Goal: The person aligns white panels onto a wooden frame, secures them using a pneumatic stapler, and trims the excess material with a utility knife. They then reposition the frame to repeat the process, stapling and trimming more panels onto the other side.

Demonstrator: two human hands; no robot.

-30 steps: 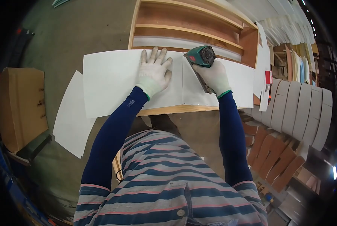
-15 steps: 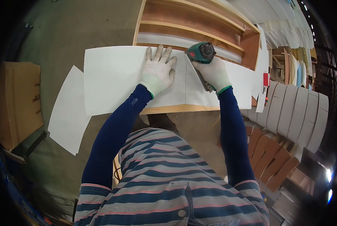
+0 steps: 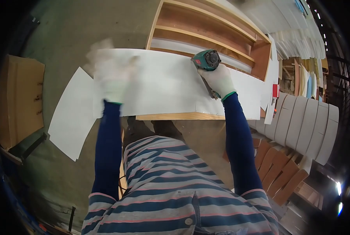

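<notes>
My right hand (image 3: 222, 80), in a white glove with a green cuff, grips a green and black nail gun (image 3: 206, 60). The gun stands over a white panel (image 3: 165, 86), its magazine slanting down toward me. Smeared by motion, my gloved left hand (image 3: 117, 80) is at the left part of the panel; its fingers cannot be made out, nor whether it touches the sheet. The panel covers the near side of a wooden frame with shelf-like dividers (image 3: 261, 53).
Another white sheet (image 3: 71, 113) lies lower left, beyond it a cardboard box (image 3: 24, 102). At right are stacked curved white panels (image 3: 300, 121), brown curved boards (image 3: 278, 172) and a small red object (image 3: 276, 91). More pale sheets (image 3: 296, 43) are stacked upper right.
My left hand has moved left from the middle of the panel, where it lay flat with fingers spread. My right hand keeps hold of the nail gun in nearly the same spot.
</notes>
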